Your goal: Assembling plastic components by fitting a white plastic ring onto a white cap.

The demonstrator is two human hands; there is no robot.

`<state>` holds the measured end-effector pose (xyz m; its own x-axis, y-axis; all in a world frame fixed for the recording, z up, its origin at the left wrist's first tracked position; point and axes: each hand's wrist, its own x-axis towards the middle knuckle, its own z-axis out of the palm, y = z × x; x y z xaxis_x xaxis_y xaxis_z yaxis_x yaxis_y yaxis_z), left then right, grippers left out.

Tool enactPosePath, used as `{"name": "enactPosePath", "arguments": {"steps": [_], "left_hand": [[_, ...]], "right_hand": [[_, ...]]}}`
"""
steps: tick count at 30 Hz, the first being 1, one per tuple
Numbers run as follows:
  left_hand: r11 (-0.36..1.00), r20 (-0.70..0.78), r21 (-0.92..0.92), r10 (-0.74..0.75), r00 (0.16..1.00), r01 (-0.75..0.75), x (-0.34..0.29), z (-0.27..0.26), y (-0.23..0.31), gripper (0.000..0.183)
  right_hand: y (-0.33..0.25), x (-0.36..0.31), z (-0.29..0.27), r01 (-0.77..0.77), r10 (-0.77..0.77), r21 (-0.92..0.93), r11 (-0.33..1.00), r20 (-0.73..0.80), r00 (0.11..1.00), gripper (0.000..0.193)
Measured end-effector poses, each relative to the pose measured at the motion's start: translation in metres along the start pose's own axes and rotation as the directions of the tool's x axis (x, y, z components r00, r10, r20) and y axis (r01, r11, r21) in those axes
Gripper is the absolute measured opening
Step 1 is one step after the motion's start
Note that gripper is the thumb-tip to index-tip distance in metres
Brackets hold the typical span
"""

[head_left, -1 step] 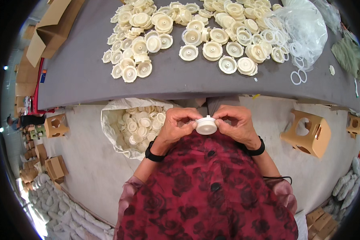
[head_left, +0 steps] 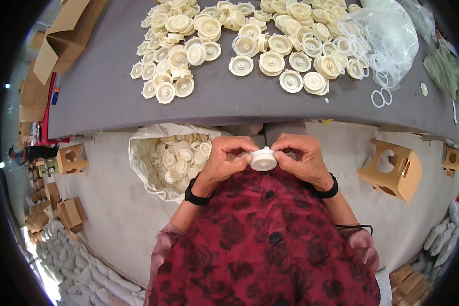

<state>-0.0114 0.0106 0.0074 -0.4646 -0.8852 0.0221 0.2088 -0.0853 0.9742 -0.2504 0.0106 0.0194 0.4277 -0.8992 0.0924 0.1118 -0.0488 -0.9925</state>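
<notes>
Just in front of my body, a round cream plastic cap [head_left: 263, 159] is pinched between my two hands. Thumb and fingertips of my left hand [head_left: 231, 156] grip its left rim. On the opposite rim, my right hand [head_left: 300, 157] pinches it in the same way. Its flat, paler disc side is tilted toward me, and a small lug stands up on its far edge. Whether a ring is seated on the cap cannot be made out. Many similar caps [head_left: 271, 62] lie loose and stacked on the grey table [head_left: 199, 108] beyond my hands.
Left of my hands, a white woven sack [head_left: 140, 168] holds many caps. Clear rings [head_left: 377, 98] lie near a transparent plastic bag [head_left: 392, 38] at the table's right. A tan plastic stool [head_left: 392, 171] stands on the floor at right. An open cardboard box [head_left: 69, 43] sits at far left.
</notes>
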Motion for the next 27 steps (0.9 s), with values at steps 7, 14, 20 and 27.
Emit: {"name": "enactPosePath", "arguments": {"steps": [7, 14, 20, 27], "left_hand": [[0.911, 0.135, 0.412, -0.077, 0.988, 0.015, 0.020, -0.004, 0.023, 0.012], [0.943, -0.083, -0.308, -0.157, 0.984, 0.124, 0.016, 0.008, 0.007, 0.036], [0.885, -0.179, -0.465, -0.071, 0.981, -0.021, 0.001, 0.009, -0.020, 0.026], [0.993, -0.093, -0.116, -0.024, 0.995, 0.013, -0.001, 0.005, -0.009, 0.017]], "right_hand": [[-0.009, 0.010, 0.008, -0.009, 0.014, -0.263, 0.965, 0.018, 1.000, 0.020], [0.008, 0.004, 0.009, -0.045, 0.117, 0.291, 0.956, -0.233, 0.966, 0.020], [0.018, -0.001, 0.006, -0.016, 0.053, 0.219, 0.976, -0.163, 0.985, 0.018], [0.013, 0.002, 0.010, 0.079, -0.075, 0.012, 0.997, -0.205, 0.976, 0.027]]}}
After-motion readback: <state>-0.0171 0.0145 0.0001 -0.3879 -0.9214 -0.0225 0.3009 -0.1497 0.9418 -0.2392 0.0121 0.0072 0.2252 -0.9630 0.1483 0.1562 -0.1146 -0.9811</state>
